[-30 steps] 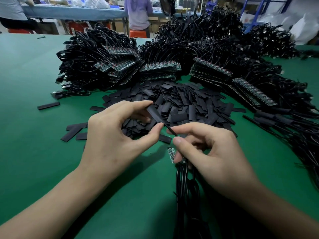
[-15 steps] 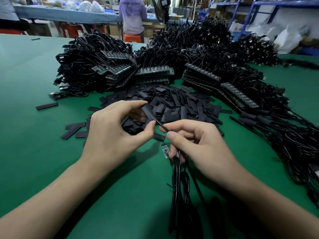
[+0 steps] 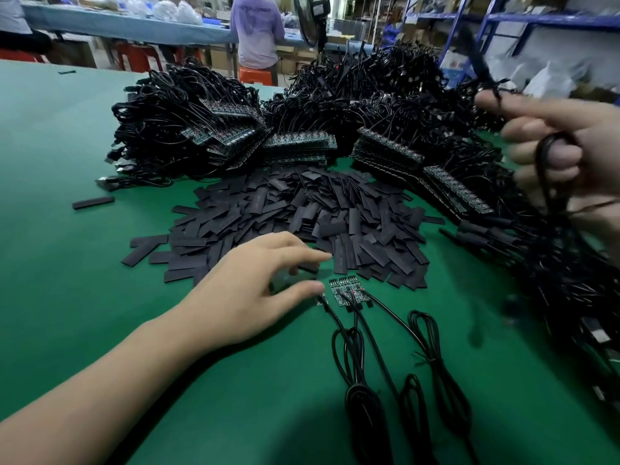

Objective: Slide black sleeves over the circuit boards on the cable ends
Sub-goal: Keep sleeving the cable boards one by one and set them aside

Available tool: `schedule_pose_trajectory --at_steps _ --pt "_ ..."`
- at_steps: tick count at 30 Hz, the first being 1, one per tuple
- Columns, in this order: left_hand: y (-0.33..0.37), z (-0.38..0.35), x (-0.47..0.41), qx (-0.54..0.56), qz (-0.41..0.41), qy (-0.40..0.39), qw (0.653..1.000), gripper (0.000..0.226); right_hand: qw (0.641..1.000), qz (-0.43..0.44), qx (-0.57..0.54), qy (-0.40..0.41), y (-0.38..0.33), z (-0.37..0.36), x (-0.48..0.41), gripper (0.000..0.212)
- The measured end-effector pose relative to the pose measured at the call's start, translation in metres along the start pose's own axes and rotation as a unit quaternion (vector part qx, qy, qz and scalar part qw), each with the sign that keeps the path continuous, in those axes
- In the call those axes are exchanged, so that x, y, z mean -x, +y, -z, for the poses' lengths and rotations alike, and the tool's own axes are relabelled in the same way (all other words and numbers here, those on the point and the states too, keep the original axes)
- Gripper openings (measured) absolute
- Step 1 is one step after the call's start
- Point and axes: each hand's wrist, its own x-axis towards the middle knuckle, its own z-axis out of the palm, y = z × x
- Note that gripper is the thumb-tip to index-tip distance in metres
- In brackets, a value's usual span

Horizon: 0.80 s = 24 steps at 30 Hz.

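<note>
Flat black sleeves (image 3: 302,216) lie in a loose, overlapping pile on the green counter (image 3: 67,297), with a few strays off to its left. Just in front of the pile, three small green circuit boards (image 3: 345,292) sit side by side, bare, each on the end of a thin black cable; their cables (image 3: 436,364) run toward the camera and gather into loose coils.

The left hand (image 3: 255,290) reaches in low over the counter, palm down, fingers loosely extended over the near edge of the sleeve pile. Its thumb tip is right beside a fourth cable end at the left of the boards, and it grips nothing that can be made out. The right hand (image 3: 563,146) is raised at the upper right, blurred, fingers curled round a raised cable (image 3: 550,169) whose dark end sticks up above the fingertips.

Behind the sleeves rises a large heap of cable bundles (image 3: 201,122), with rows of stacked boards along its front and down the right side.
</note>
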Motion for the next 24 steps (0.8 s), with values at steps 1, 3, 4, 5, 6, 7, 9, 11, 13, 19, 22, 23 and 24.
schedule_pose_trajectory --at_steps 1,3,4,5,6,7,9,11,13,19,22,23,24 --pt "-0.001 0.000 0.000 -0.014 -0.010 -0.014 1.000 0.037 0.995 0.015 0.089 0.033 -0.001 0.013 -0.004 0.013" --pt "-0.002 0.000 0.000 -0.039 -0.028 -0.036 0.998 0.032 0.957 0.050 0.271 0.094 0.007 0.036 -0.013 0.011" --pt "-0.002 0.000 0.000 -0.051 -0.034 -0.046 0.997 0.030 0.926 0.062 0.356 0.109 0.017 0.045 -0.016 0.011" --pt "-0.002 0.001 0.000 -0.061 -0.040 -0.053 0.996 0.027 0.884 0.064 0.449 0.117 0.028 0.052 -0.018 0.012" --pt "-0.001 0.001 0.000 -0.066 -0.048 -0.056 0.995 0.024 0.829 0.058 0.543 0.125 0.039 0.060 -0.021 0.011" --pt "-0.001 0.001 -0.001 -0.068 -0.058 -0.056 0.994 0.021 0.764 0.039 0.630 0.134 0.049 0.065 -0.023 0.007" --pt "0.000 0.001 -0.002 -0.075 -0.075 -0.054 0.993 0.018 0.655 0.006 0.738 0.163 0.062 0.068 -0.022 0.009" --pt "0.000 0.001 -0.002 -0.083 -0.082 -0.055 0.992 0.016 0.616 0.012 0.770 0.168 0.069 0.060 -0.020 0.021" --pt "-0.001 0.001 -0.003 -0.080 -0.085 -0.047 0.992 0.013 0.627 0.074 0.764 0.132 0.075 0.043 -0.014 0.029" --pt "0.003 0.006 -0.004 0.100 -0.049 0.044 0.993 0.014 0.851 0.135 0.497 -0.100 0.090 -0.053 0.018 0.032" --pt "0.004 0.006 -0.005 0.191 -0.021 0.089 0.977 0.017 0.892 0.099 0.397 -0.191 0.106 -0.085 0.026 0.033" --pt "0.004 0.005 -0.005 0.217 -0.012 0.096 0.971 0.019 0.899 0.096 0.373 -0.208 0.111 -0.090 0.026 0.032" --pt "0.003 0.004 -0.005 0.229 -0.007 0.101 0.968 0.023 0.910 0.084 0.343 -0.216 0.113 -0.092 0.026 0.030"
